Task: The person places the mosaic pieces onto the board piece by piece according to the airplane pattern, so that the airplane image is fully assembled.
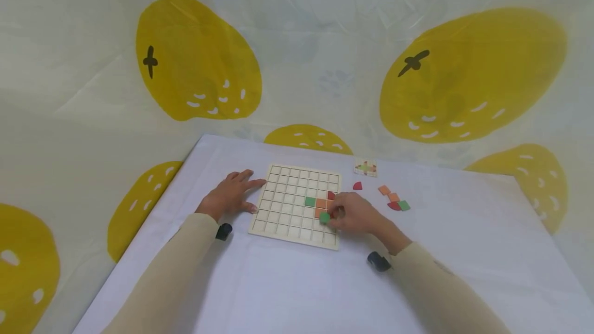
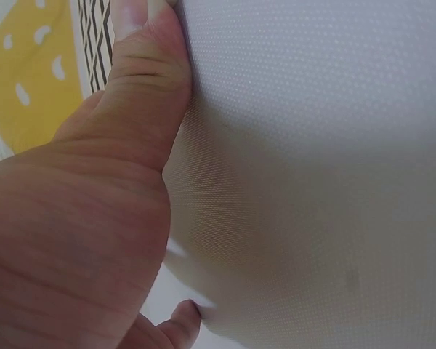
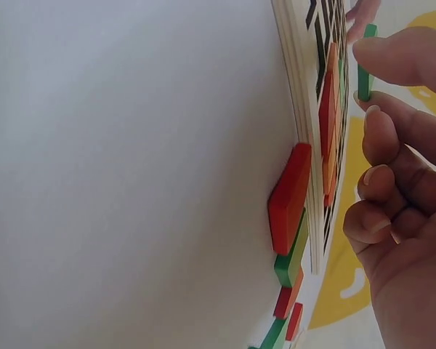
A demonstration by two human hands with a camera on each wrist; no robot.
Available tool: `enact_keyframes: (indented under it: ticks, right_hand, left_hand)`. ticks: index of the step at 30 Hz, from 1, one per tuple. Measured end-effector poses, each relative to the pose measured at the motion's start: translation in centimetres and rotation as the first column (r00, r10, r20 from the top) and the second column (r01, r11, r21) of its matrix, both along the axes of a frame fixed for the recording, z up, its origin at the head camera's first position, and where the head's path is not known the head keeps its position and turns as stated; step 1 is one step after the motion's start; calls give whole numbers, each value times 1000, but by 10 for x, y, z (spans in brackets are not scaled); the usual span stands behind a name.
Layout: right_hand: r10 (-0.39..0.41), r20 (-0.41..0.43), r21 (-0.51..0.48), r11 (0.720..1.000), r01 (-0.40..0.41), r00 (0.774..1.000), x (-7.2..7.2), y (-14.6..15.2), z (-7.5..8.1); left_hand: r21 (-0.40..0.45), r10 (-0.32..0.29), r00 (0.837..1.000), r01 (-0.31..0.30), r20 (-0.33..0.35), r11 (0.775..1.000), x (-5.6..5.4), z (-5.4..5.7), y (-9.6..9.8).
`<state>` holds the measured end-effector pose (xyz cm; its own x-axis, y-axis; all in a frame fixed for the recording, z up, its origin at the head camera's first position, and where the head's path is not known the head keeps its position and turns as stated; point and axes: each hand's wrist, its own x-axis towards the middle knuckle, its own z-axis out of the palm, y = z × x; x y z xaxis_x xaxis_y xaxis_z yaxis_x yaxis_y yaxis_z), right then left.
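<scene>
A pale wooden grid board point(image 1: 283, 205) lies on the table. Green tile point(image 1: 310, 201), orange tile point(image 1: 320, 203) and red piece point(image 1: 331, 195) sit in its right-hand cells. Between thumb and index finger, my right hand point(image 1: 353, 212) pinches a small green tile point(image 3: 365, 64) above the board's lower right; its other fingers are curled in the right wrist view. My left hand point(image 1: 230, 196) rests at the board's left edge with fingers spread, thumb and index tip touching or very near the rim. The left wrist view shows mostly its thumb point(image 2: 149, 87).
Right of the board lie a red quarter-round piece point(image 1: 357, 186), orange tile point(image 1: 383, 189), another red piece point(image 1: 394, 205) and green tile point(image 1: 404, 205). A small pattern card point(image 1: 365, 167) lies near the back edge of the white-covered table point(image 1: 287, 287). Behind hangs a cloth with yellow shapes.
</scene>
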<state>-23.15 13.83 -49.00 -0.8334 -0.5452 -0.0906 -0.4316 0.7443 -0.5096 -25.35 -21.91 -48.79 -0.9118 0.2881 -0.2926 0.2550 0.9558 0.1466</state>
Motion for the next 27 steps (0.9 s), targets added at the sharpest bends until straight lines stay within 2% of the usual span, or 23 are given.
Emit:
enact_keyframes:
  ticks: [12,19,27]
  right_hand:
    - [-10,11,19,1000,9,1000,-2,-12,-3]
    - [-34,37,6,999,34,999,-3,-20,-3]
    - [-53,42,-9,999,54,998,-4,-27,-6]
  left_hand:
    - [12,1,1000,-1,-5,1000,1,0,0]
    - [9,15,1000,-15,7,1000,-2,-4,-1]
    - [-10,3,1000,-3,-5,1000,-3,-3,-1]
